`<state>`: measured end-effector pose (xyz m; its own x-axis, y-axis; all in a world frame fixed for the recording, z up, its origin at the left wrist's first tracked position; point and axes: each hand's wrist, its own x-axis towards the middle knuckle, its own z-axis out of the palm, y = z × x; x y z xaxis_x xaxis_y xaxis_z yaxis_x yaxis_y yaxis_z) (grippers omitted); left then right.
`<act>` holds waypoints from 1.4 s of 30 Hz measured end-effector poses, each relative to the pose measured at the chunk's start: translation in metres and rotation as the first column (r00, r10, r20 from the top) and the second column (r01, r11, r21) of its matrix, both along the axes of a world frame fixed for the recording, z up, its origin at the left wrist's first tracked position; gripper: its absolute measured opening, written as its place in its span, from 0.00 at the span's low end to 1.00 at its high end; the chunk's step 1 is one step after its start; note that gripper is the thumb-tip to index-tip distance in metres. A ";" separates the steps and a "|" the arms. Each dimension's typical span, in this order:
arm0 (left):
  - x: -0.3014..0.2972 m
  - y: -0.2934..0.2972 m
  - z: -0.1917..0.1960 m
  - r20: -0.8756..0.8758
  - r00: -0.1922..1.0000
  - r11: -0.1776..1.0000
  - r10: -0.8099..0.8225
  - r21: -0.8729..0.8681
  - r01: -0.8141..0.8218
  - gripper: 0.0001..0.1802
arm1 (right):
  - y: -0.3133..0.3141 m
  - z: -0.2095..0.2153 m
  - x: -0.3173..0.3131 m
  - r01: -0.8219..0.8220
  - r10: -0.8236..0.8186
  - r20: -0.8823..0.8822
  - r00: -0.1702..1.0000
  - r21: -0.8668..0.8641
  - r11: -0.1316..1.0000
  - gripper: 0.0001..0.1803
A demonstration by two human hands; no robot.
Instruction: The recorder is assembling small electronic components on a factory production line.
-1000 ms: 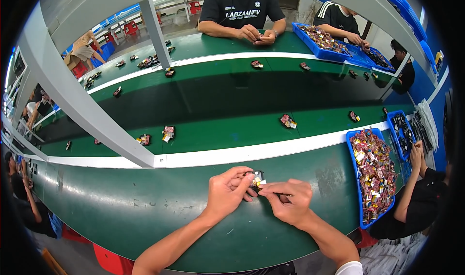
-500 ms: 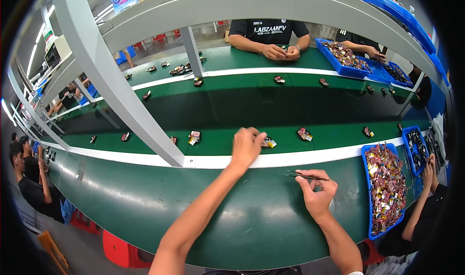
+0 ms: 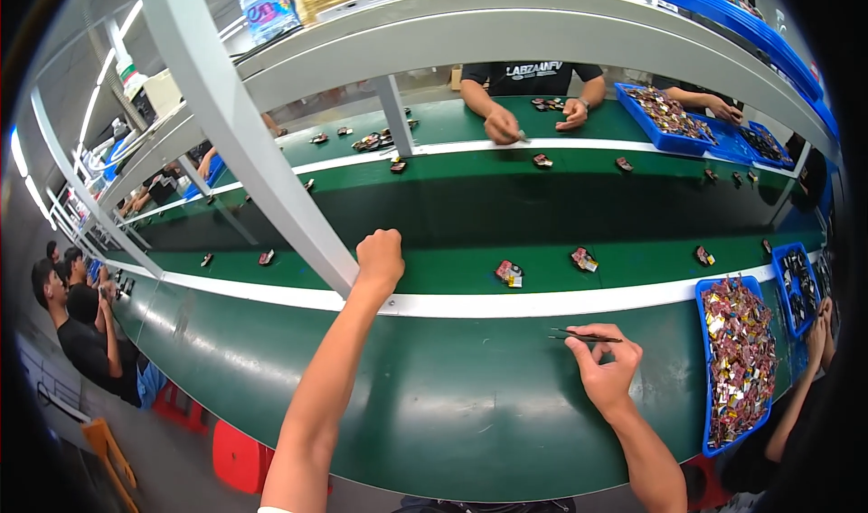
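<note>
The left hand point(image 3: 381, 256) reaches, fingers curled shut, over the belt point(image 3: 470, 269), while the right hand point(image 3: 604, 368) pinches tweezers point(image 3: 584, 336) above the bench point(image 3: 434, 404), seemingly between parts, needing another piece next.

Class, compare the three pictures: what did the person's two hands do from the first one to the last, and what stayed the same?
The left hand left the right hand, carried the small part forward to the moving belt, and is now a closed fist past the white edge strip; whether it holds anything cannot be seen. The right hand drew slightly right. It still pinches the tweezers, and the blue tray stays at the right.
</note>
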<state>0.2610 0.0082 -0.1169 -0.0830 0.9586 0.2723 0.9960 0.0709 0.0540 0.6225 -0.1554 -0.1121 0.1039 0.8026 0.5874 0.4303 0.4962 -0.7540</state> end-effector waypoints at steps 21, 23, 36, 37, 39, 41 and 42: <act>0.099 -0.114 0.055 0.958 0.249 0.905 -0.140 0.021 0.425 0.04 | 0.012 -0.010 -0.004 0.023 -0.022 -0.066 0.998 0.027 0.999 0.29; 0.116 -0.118 0.041 0.992 0.117 0.882 0.046 -0.095 0.462 0.07 | 0.010 -0.003 -0.004 0.077 -0.085 -0.072 0.994 -0.099 0.992 0.20; 0.164 -0.132 -0.005 0.996 -0.080 0.908 -0.041 0.070 0.413 0.10 | 0.017 -0.011 0.004 0.057 -0.131 -0.319 0.939 -0.232 0.971 0.08; 0.163 -0.131 -0.005 0.996 -0.081 0.904 -0.044 0.074 0.421 0.10 | 0.016 -0.009 0.004 -0.008 -0.108 -0.422 0.900 -0.264 0.965 0.09; 0.162 -0.131 -0.005 0.995 -0.092 0.908 -0.044 0.078 0.413 0.10 | 0.015 -0.003 0.003 -0.083 -0.089 -0.514 0.853 -0.303 0.949 0.09; 0.161 -0.131 -0.005 0.994 -0.104 0.909 -0.044 0.083 0.408 0.10 | 0.015 -0.002 0.003 -0.157 -0.081 -0.598 0.797 -0.335 0.929 0.10; 0.161 -0.131 -0.005 0.992 -0.118 0.910 -0.045 0.090 0.404 0.10 | 0.014 -0.002 0.003 -0.195 -0.068 -0.630 0.774 -0.339 0.920 0.10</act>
<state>0.4215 -0.1228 -0.1224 0.1505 0.9884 -0.0205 -0.1373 0.0415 0.9897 0.6257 -0.1412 -0.1141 0.2783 0.9577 0.0729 -0.2181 0.1370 -0.9663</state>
